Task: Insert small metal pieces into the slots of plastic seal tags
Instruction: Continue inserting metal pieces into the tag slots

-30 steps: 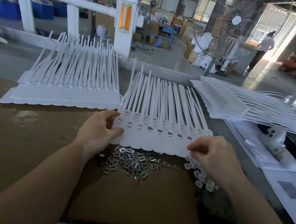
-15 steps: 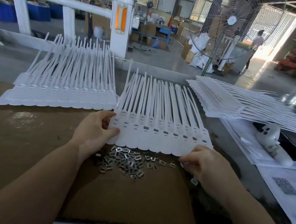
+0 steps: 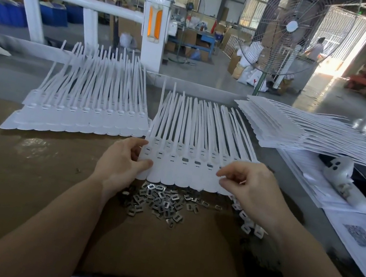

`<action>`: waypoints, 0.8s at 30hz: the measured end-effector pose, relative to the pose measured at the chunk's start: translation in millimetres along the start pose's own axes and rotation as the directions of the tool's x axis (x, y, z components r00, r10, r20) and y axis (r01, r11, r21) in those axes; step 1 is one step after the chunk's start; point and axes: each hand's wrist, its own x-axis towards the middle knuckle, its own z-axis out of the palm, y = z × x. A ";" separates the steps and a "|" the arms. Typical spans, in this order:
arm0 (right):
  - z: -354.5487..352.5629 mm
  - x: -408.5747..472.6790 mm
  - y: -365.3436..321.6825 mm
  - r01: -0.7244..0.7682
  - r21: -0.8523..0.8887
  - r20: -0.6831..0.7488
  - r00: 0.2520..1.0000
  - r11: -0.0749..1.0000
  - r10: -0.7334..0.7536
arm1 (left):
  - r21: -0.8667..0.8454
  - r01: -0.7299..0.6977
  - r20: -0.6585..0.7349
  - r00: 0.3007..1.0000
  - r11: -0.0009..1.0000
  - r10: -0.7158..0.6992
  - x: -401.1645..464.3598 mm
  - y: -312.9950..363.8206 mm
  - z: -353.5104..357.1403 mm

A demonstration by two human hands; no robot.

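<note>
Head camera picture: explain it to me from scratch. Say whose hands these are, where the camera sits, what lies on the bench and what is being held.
There is no machine here. A person works with bare hands, and the one camera is worn on their head, looking forward and down.

The left hand grips the left edge of a joined strip of white plastic seal tags, thumb on top. The right hand hovers at the strip's right end with forefinger and thumb close together; whether they pinch a metal piece is too small to tell.

In front of the strip lies a loose pile of small metal pieces on brown cardboard. Several slots in the strip show grey.

More tags lie to the left, and a stack lies to the right.
</note>
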 end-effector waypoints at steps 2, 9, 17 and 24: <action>6.3 9.6 -6.8 -0.027 0.077 -0.014 0.999 0.997 0.028 | -0.001 0.000 0.001 1.000 1.000 0.000 -0.2 -0.3 0.1; 31.2 45.5 -24.3 -0.022 0.084 0.014 1.000 0.996 0.021 | -0.005 0.008 0.006 1.000 1.000 -0.008 -1.8 -0.9 -1.3; 51.4 63.1 -28.4 -0.011 -0.041 0.070 0.997 0.999 0.014 | -0.023 0.019 0.011 1.000 1.000 -0.018 -2.1 -2.3 -2.4; 55.5 65.9 -30.5 -0.043 -0.107 0.065 0.997 0.993 0.050 | -0.019 0.018 0.015 1.000 1.000 -0.018 -2.7 -1.2 -2.5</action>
